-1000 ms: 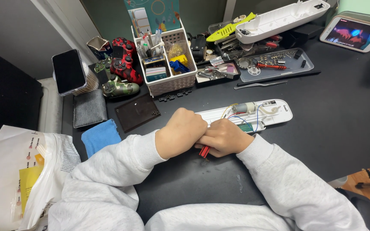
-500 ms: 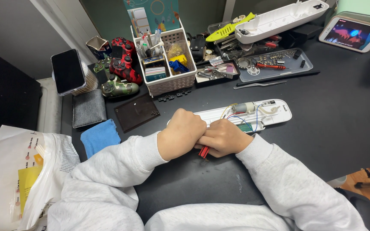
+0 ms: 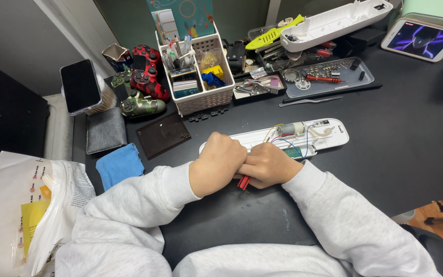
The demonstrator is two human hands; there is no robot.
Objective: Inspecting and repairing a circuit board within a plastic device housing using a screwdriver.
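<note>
My left hand (image 3: 217, 163) and my right hand (image 3: 267, 165) are pressed together at the middle of the black desk (image 3: 396, 149), both curled into fists. A red-handled tool (image 3: 243, 182) pokes out below them, gripped in my right hand; my left hand is wrapped over it. Just behind the hands lies a long white opened device shell (image 3: 283, 137) with a small motor, coloured wires and a green circuit board inside. Whether the tool's tip touches the shell is hidden by my fingers.
A white basket (image 3: 201, 77) of small items, red and camouflage game controllers (image 3: 144, 77), a phone (image 3: 80, 84), a brown wallet (image 3: 162, 134) and blue cloth (image 3: 120, 164) sit left. A parts tray (image 3: 329, 77), white casing (image 3: 334, 20) and lit tablet (image 3: 420, 38) are behind. A plastic bag (image 3: 21, 205) lies lower left.
</note>
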